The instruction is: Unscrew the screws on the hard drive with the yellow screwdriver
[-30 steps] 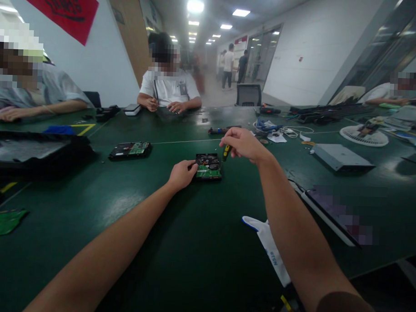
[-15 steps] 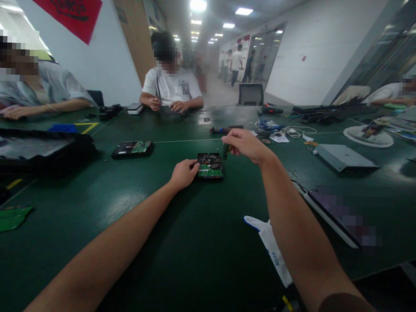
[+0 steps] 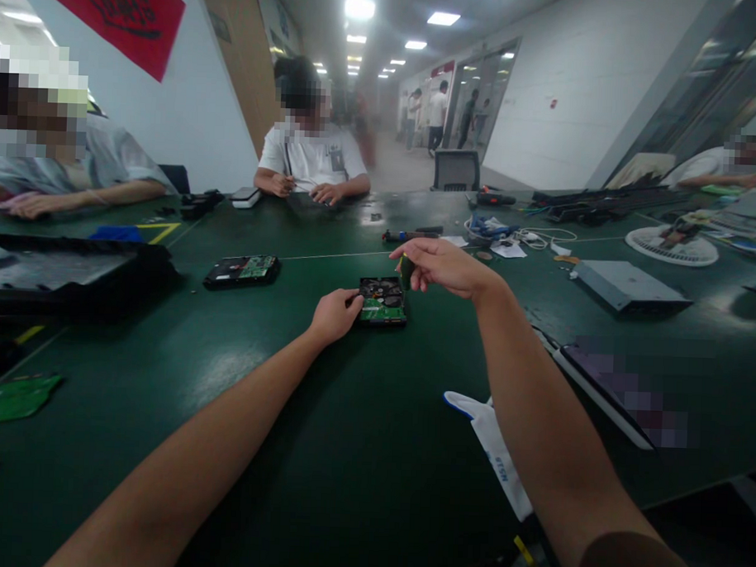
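Observation:
A hard drive (image 3: 383, 310) lies flat on the dark green table, its green circuit board facing up. Fingers of my left hand (image 3: 335, 319) grip its left edge and hold it against the tabletop. Just above the drive's right edge, my right hand (image 3: 444, 268) is closed around a screwdriver (image 3: 406, 272) with a dark, yellowish-green handle, held roughly upright. Its tip is too small to make out, so I cannot tell whether it touches a screw. To the left lies a second hard drive (image 3: 240, 271).
Left is a large black tray-like housing (image 3: 74, 277); nearer sits a green piece (image 3: 19, 399). A white glove (image 3: 499, 457) lies beside my right forearm, with a flat screen device (image 3: 610, 391) and metal box (image 3: 629, 288) beyond. Across the table, a person (image 3: 314, 161) works.
My right hand has shifted slightly, and its fingers have changed their hold on the screwdriver handle, the index finger reaching farther left. My left hand and the hard drive have stayed put.

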The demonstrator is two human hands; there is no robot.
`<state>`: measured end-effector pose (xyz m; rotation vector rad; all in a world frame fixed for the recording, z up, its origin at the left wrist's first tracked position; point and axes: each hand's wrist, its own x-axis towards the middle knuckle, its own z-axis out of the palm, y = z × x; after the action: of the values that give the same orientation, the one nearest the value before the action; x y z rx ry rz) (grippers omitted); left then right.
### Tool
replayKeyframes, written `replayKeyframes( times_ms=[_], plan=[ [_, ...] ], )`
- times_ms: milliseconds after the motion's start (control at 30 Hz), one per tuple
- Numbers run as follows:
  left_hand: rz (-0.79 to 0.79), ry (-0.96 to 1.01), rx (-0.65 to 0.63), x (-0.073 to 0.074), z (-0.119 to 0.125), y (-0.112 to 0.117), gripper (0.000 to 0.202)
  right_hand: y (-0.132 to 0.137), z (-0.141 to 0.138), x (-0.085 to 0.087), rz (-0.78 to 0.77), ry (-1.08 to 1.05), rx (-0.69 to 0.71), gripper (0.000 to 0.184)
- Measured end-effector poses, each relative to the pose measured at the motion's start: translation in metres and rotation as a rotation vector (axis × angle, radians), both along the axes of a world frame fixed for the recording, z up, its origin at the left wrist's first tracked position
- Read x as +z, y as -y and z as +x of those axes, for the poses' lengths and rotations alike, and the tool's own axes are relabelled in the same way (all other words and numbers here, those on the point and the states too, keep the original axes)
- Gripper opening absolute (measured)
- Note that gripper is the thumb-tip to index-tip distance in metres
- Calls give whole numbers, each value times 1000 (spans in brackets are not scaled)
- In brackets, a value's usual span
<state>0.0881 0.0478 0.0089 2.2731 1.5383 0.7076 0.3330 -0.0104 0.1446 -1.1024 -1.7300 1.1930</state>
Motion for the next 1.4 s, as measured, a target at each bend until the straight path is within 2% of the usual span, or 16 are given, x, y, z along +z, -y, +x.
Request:
replayKeyframes(
  times_ms=[133, 300, 367, 500, 667, 900, 1100, 1233, 1300, 1400],
  plan=[
    [-3, 0, 0, 0, 0, 0, 42, 2, 2, 2, 18, 56, 9, 22],
    [1, -7, -13, 0, -1, 0, 43, -7, 3, -2, 105, 160, -182, 20],
    [-5, -4, -12, 0, -1, 0, 43, -9, 4, -3, 93, 154, -203, 18],
    [-5, -4, -6, 0, 0, 0, 41, -7, 4, -2, 63, 125, -115, 18],
    [8, -2, -11, 0, 0, 0, 42, -3, 5, -1, 35, 67, -10, 36],
    [15, 5, -9, -2, -1, -1, 42, -3, 3, -2, -7, 8, -49, 28],
    [13, -1, -17, -2, -1, -1, 43, 0, 0, 4, 85, 164, -141, 19],
    [19, -9, -11, -2, -1, -1, 43, 0, -1, 5, 63, 144, -159, 16],
    [19, -4, -13, -2, -1, -2, 43, -1, 0, 5, 50, 129, -136, 18],
    [22, 6, -11, -4, 0, -2, 41, -1, 1, 3, 33, 115, -69, 32]
  ],
)
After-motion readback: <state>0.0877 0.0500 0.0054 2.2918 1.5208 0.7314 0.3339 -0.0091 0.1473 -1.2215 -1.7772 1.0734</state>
